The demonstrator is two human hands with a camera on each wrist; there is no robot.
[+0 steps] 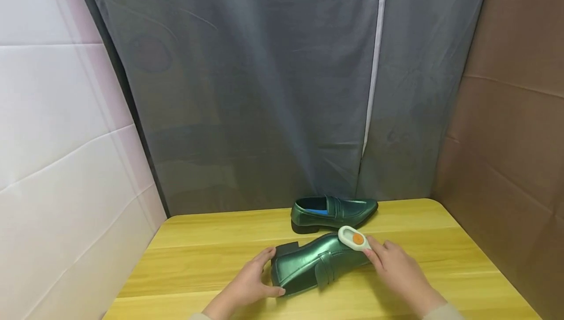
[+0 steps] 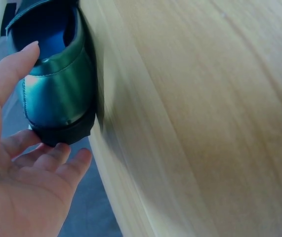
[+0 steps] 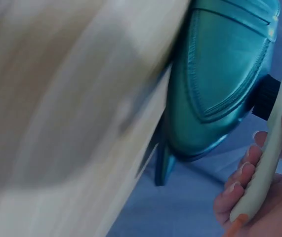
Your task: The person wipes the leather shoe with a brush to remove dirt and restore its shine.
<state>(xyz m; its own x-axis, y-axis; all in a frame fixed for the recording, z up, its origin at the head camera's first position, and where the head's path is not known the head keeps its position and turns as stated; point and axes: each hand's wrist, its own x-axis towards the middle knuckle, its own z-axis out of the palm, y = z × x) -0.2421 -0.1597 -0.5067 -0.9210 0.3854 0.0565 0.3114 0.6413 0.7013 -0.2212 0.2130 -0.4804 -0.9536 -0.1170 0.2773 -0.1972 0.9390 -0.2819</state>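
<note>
A shiny green loafer (image 1: 304, 262) lies tilted on its side on the table, its toe pointing right. My left hand (image 1: 248, 281) grips it at the heel. In the left wrist view the thumb is at the shoe's opening and the fingers are under the black heel (image 2: 64, 129). My right hand (image 1: 398, 270) holds a white-handled shoe brush (image 1: 353, 238) with an orange spot. Its dark bristles (image 3: 266, 97) touch the side of the loafer (image 3: 220, 74) near the toe in the right wrist view.
The matching green loafer (image 1: 352, 211) stands upright behind, toe to the right, with a blue insole showing. Under both shoes is a yellow wood-grain table (image 1: 211, 241). A grey curtain (image 1: 246, 90) hangs behind; a white panel (image 1: 66, 163) and brown panel (image 1: 506, 139) flank it.
</note>
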